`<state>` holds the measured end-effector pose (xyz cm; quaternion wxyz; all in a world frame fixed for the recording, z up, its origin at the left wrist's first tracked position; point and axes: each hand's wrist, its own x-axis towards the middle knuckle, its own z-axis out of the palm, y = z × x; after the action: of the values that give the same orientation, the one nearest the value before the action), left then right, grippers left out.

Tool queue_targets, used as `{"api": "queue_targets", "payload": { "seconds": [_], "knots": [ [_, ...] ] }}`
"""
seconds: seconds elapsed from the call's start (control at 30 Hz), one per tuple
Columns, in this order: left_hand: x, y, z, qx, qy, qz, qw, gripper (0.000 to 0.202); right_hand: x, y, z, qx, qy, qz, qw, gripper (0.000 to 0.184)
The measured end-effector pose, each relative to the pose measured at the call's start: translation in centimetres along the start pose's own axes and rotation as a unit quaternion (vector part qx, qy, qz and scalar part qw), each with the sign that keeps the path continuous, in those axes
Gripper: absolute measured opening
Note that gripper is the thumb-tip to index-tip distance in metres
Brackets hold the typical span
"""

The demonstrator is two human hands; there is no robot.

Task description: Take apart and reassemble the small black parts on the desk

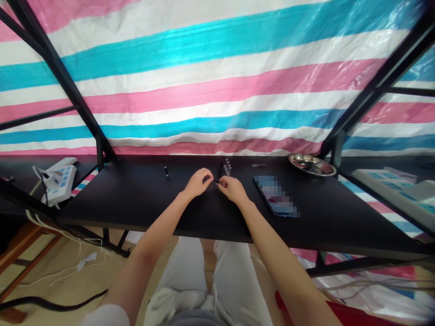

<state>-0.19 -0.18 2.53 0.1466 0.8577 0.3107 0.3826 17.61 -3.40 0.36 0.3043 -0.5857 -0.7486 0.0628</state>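
Above the middle of the black table (136, 194), my left hand (199, 183) and my right hand (234, 189) are close together with their fingertips pinched. A small dark slender piece (216, 180) spans the gap between them, one end in each hand; its exact kind is too small to make out. Right behind my right hand stands a cluster of small clear-and-grey cylinders (227, 166), with a dark upright piece beside it. To the left of my left hand is a small black tube with a pale end (166, 171).
Several tiny silvery cylinders (258, 165) form a row near the back edge. A phone-like slab (277, 199), partly blurred out, lies right of my hands. Behind it is a shiny metal dish (311, 171). Black frame posts flank the table; a white power strip (63, 185) sits far left.
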Motion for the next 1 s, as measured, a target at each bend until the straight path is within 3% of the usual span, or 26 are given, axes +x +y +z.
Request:
{"api": "queue_targets", "payload": {
  "seconds": [0.23,0.43,0.6,0.73,0.87,1.0],
  "knots": [
    [0.8,2.1,-2.8,0.148,-0.159,0.089,0.972,0.014,-0.1,-0.5,0.0,-0.014,-0.013,-0.033,0.999,0.01],
    [2.3,3.4,-3.9,0.214,-0.202,0.147,0.944,0.018,-0.3,-1.2,0.5,0.017,0.001,-0.046,0.999,0.019],
    [3.3,3.0,-5.4,0.229,-0.222,0.155,0.935,0.014,-0.4,-1.3,0.9,0.074,-0.006,-0.055,0.996,0.02],
    [4.5,0.6,-8.2,0.257,-0.221,0.109,0.934,0.01,-0.4,-1.2,1.0,0.086,-0.009,-0.062,0.994,0.019],
    [5.0,-2.5,-11.3,0.344,-0.229,-0.026,0.91,0.007,-0.4,-1.1,1.0,0.083,-0.007,-0.069,0.994,0.022],
    [4.2,-4.4,-12.9,0.373,-0.25,-0.104,0.887,0.01,-0.4,-1.1,0.9,0.076,-0.014,-0.068,0.995,0.024]
  ]
}}
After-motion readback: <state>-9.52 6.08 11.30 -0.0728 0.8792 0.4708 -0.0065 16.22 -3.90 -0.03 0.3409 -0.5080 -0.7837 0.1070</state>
